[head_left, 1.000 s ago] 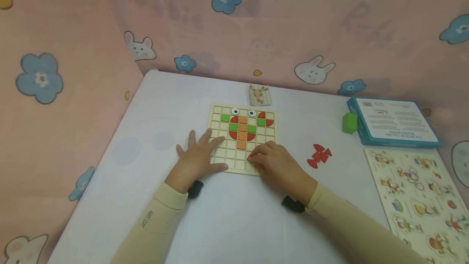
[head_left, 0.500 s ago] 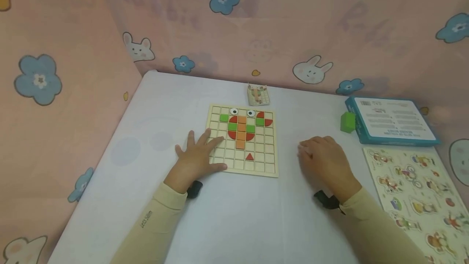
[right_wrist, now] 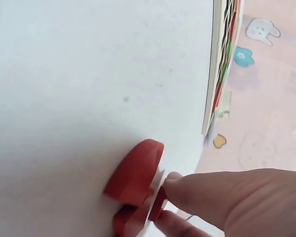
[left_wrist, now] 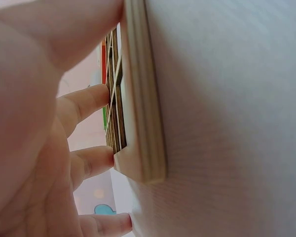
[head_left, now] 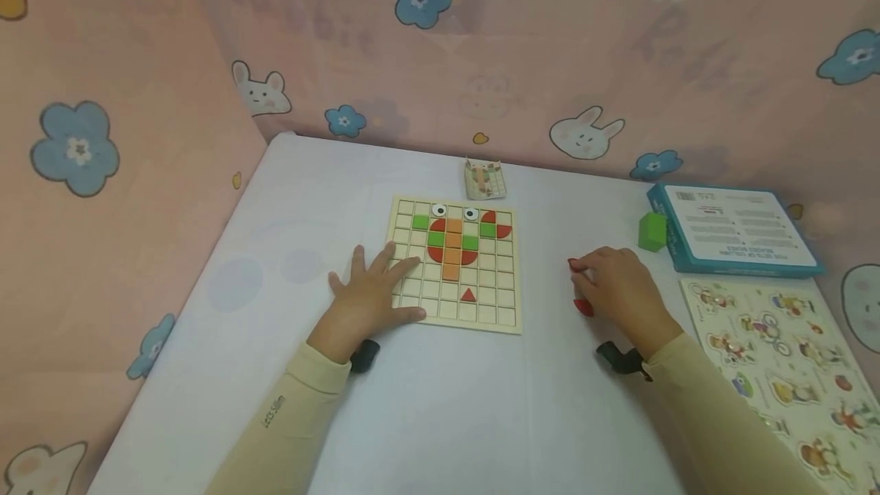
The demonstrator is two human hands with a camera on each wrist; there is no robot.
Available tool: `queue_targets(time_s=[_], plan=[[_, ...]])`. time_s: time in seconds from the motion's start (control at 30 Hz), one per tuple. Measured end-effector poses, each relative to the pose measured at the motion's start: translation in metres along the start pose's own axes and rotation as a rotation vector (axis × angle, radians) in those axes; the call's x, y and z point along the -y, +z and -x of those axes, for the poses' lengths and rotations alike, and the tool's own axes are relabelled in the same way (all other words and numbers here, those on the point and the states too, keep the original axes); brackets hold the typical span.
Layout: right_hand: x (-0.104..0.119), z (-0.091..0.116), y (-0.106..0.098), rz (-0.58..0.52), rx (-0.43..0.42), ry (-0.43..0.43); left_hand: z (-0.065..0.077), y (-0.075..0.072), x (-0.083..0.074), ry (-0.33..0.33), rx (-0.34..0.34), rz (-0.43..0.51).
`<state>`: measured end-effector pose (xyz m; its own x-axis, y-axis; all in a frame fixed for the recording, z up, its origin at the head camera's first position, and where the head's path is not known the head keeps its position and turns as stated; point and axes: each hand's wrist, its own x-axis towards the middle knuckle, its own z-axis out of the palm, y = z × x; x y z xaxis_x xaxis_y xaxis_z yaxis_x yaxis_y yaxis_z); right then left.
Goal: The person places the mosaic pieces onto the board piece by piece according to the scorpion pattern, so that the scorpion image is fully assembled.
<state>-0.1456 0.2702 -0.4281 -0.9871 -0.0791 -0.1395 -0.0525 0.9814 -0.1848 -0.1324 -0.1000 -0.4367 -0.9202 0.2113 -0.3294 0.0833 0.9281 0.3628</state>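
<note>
A wooden grid board (head_left: 507, 319) lies mid-table with orange, green and red tiles and two eye tiles set in it. One red triangle tile (head_left: 468, 295) sits in a lower cell. My left hand (head_left: 367, 296) is spread flat at the board's left edge, fingertips on the board in the left wrist view. Right of the board, my right hand (head_left: 619, 289) pinches a small red tile (right_wrist: 159, 203) between thumb and finger. Beside it on the table is a red quarter-circle tile (right_wrist: 136, 170), with another red tile (right_wrist: 130, 219) against it. The hand partly hides these loose pieces in the head view.
A small picture card (head_left: 485, 179) stands behind the board. At the right are a green block (head_left: 652, 231), a teal box (head_left: 745, 228) and a board with cartoon figures (head_left: 777, 373). Patterned pink cloth (head_left: 474, 59) rises behind the table.
The right hand let go of the red triangle on the board, moved right to the loose red pieces and now pinches one. The left hand stayed put.
</note>
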Motion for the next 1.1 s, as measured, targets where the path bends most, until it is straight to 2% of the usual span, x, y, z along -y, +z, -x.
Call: queue_targets(time_s=[0.27, 0.53, 0.63, 0.83, 0.97, 1.1], plan=[[0.016, -0.028, -0.001, -0.02, 0.039, -0.001, -0.002, 0.0, 0.0, 0.001, -0.001, 0.007], [0.028, -0.041, -0.002, -0.074, 0.037, 0.015, 0.0, -0.001, -0.001, -0.003, 0.002, 0.012], [0.047, -0.046, -0.006, -0.12, 0.016, 0.011, 0.001, -0.002, -0.001, -0.004, 0.001, 0.009], [0.102, -0.063, -0.007, -0.196, 0.014, -0.044, 0.0, -0.002, -0.001, -0.002, 0.0, 0.005], [0.124, -0.073, 0.002, -0.159, 0.023, -0.09, -0.002, -0.001, -0.001, -0.002, 0.006, -0.001], [0.135, -0.08, 0.009, -0.112, 0.022, -0.082, -0.001, -0.001, 0.0, 0.005, 0.014, 0.003]])
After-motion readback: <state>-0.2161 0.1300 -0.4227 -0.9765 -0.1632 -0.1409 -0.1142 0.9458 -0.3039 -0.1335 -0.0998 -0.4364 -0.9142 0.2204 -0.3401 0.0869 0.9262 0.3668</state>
